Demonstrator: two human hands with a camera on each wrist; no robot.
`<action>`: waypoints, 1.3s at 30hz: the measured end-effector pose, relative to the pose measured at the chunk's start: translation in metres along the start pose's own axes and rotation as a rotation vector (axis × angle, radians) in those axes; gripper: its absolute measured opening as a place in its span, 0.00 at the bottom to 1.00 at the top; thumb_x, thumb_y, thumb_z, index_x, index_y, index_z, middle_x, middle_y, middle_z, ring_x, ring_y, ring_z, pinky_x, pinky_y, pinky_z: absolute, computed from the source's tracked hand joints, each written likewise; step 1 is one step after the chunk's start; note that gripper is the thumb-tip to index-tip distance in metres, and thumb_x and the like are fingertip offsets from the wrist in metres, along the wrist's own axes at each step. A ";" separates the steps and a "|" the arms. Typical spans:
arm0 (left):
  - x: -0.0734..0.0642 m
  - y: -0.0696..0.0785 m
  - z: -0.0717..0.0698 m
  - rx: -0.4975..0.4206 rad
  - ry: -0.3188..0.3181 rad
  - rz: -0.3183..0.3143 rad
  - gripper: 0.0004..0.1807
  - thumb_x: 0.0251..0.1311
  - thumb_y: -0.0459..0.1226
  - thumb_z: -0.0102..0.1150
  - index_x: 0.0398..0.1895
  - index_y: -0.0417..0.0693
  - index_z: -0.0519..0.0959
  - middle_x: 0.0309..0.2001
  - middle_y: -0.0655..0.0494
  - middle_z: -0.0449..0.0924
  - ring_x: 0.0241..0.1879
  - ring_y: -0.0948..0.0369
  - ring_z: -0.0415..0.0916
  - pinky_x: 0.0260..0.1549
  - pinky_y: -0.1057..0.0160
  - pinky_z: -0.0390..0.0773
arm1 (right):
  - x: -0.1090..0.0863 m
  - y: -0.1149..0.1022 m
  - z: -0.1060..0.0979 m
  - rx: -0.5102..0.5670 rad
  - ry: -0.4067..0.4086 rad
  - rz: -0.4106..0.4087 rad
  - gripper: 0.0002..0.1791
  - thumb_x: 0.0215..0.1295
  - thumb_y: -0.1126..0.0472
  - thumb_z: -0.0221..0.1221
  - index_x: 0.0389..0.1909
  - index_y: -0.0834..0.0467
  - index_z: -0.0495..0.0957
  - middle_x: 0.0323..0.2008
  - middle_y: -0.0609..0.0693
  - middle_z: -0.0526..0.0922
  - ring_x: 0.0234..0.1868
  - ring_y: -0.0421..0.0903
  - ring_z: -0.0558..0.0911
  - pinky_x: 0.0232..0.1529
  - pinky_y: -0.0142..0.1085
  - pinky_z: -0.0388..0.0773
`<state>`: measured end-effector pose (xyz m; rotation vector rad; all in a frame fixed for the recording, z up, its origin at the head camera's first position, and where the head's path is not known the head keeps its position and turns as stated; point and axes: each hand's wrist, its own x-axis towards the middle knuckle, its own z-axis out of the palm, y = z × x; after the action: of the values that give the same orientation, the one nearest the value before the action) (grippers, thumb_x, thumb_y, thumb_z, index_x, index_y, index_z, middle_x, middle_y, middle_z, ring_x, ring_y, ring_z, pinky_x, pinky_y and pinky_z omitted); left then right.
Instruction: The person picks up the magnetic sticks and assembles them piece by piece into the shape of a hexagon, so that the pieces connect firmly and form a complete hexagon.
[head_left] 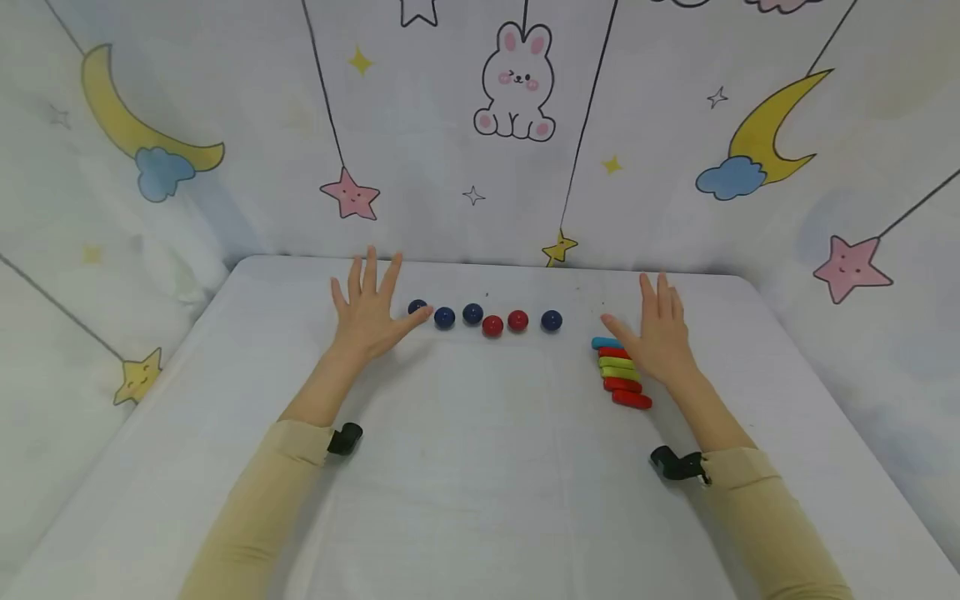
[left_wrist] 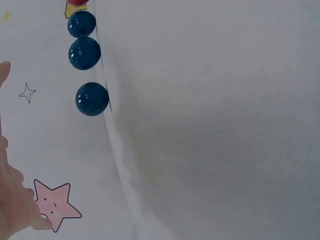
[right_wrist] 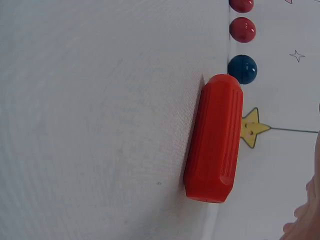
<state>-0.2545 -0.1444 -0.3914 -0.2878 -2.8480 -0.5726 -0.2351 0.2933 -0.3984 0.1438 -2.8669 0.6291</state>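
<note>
My left hand (head_left: 365, 321) is spread with straight fingers at the left end of a row of small balls, its thumb overlapping the leftmost dark blue ball (head_left: 417, 307) in the head view. Along the row come more blue balls (head_left: 472, 314), two red balls (head_left: 492, 326) and a blue ball (head_left: 551, 321) at the right end. On the right, my other hand (head_left: 662, 340) holds nothing, fingers extended, beside a column of short coloured sticks: a blue stick (head_left: 604, 342), red ones and yellow-green ones (head_left: 618, 363). The nearest red stick (right_wrist: 215, 140) looks ridged in the right wrist view.
A white-covered table (head_left: 465, 483) lies under everything. Behind it hangs a white cloth backdrop (head_left: 427, 125) printed with a rabbit, moons and stars. Dark wrist cameras (head_left: 677, 463) sit at both sleeve cuffs.
</note>
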 end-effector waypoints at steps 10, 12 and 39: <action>-0.003 0.003 0.001 -0.383 0.054 0.051 0.46 0.62 0.54 0.60 0.76 0.45 0.52 0.75 0.44 0.50 0.73 0.46 0.47 0.67 0.42 0.52 | -0.007 0.004 -0.010 0.264 -0.006 0.013 0.41 0.72 0.44 0.51 0.74 0.65 0.50 0.73 0.67 0.50 0.70 0.68 0.53 0.60 0.66 0.60; -0.004 0.005 0.002 -0.465 0.062 0.063 0.42 0.62 0.49 0.61 0.74 0.43 0.56 0.72 0.43 0.57 0.70 0.47 0.54 0.65 0.44 0.58 | -0.009 0.006 -0.011 0.307 -0.011 0.022 0.39 0.73 0.46 0.51 0.73 0.66 0.53 0.70 0.67 0.55 0.67 0.67 0.58 0.60 0.62 0.64; -0.003 0.083 0.044 -0.780 -0.288 0.138 0.20 0.63 0.36 0.62 0.58 0.40 0.77 0.51 0.46 0.80 0.51 0.57 0.77 0.51 0.61 0.77 | -0.011 0.037 -0.007 0.408 -0.334 0.149 0.27 0.73 0.48 0.53 0.64 0.61 0.69 0.61 0.63 0.71 0.59 0.60 0.69 0.56 0.51 0.70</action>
<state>-0.2399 -0.0525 -0.4028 -0.7296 -2.6759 -1.7098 -0.2285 0.3302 -0.4099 0.1028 -3.0366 1.3321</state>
